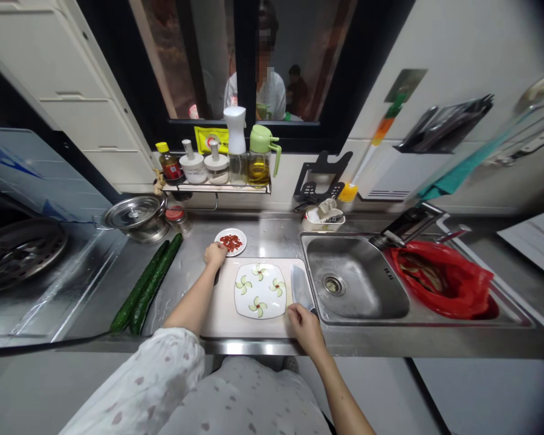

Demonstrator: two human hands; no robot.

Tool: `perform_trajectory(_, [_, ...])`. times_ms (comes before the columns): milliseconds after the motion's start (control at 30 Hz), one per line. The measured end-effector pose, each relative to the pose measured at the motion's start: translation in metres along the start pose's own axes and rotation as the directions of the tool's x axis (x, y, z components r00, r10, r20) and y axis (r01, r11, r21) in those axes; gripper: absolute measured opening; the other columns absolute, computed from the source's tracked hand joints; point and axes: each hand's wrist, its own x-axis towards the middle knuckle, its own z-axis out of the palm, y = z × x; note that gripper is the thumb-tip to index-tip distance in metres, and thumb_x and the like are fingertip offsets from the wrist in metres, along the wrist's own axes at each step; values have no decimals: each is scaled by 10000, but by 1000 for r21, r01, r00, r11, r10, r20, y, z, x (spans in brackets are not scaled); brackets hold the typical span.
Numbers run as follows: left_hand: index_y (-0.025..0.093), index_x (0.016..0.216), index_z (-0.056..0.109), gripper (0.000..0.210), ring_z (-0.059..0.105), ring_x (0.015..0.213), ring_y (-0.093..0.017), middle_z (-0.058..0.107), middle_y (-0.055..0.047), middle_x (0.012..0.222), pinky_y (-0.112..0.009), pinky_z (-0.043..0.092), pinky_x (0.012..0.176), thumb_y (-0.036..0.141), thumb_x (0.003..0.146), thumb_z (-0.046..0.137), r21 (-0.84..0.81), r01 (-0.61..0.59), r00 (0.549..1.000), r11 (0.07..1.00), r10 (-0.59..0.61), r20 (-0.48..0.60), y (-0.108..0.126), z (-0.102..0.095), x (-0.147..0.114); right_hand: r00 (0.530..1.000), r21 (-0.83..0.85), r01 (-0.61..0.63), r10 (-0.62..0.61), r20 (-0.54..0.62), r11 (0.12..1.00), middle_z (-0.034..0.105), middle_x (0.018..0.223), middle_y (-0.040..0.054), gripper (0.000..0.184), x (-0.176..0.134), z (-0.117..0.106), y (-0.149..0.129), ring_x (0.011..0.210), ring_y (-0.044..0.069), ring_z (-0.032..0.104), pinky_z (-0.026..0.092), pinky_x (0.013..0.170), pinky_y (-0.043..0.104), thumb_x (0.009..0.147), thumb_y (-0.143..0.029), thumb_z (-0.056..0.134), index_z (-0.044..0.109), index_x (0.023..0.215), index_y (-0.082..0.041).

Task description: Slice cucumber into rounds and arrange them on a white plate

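My left hand (215, 255) is closed at the near-left rim of a small white plate (243, 249), where red chopped bits (231, 243) lie in a heap. What its fingertips hold, if anything, is hidden. A square white plate (258, 284) sits on the pale cutting board (224, 329). On it, thin green-edged slices (257, 307) form several pinwheels, with red bits at their centres. Near the plate's lower right corner, my right hand (307, 329) has its fingers curled in a pinch, their contents too small to make out. Beside that hand lies a cleaver (301, 287), flat on the board.
Two cucumbers (152, 287) lie to the left, before a lidded steel pot (138, 217). A sink (358, 278) adjoins the board, with a red plastic bag (448, 281) further right. Bottles and jars stand on a rack (217, 188) below the window. A person (272, 90) appears in the glass.
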Motion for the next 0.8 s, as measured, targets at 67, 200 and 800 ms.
perform_trajectory(67, [229,778,675,152,642,834,-200,712,-41,859,-262,446,697,343,687,632,-177,-8,1000,984,9,5,-1,2,-11,1000,2,5,-5,8,1000,658,740,47,334,3,1,-3,689,187,585,407,638,262,858,-415,382,639,866,-202])
perform_trajectory(200, [173,808,654,182,637,782,-138,709,-34,836,-209,461,680,317,712,601,-461,-32,999,887,35,-2,1,6,-35,999,9,40,-40,27,999,638,705,42,321,14,5,-13,663,180,573,389,611,254,855,-399,390,636,867,-194])
perform_trajectory(800, [163,816,604,280,582,688,-113,666,-35,787,-227,448,652,346,634,712,-768,-267,911,583,413,-2,2,-33,-147,956,202,282,-292,19,938,641,771,17,208,77,8,-99,728,142,549,396,685,232,826,-317,479,640,843,-186])
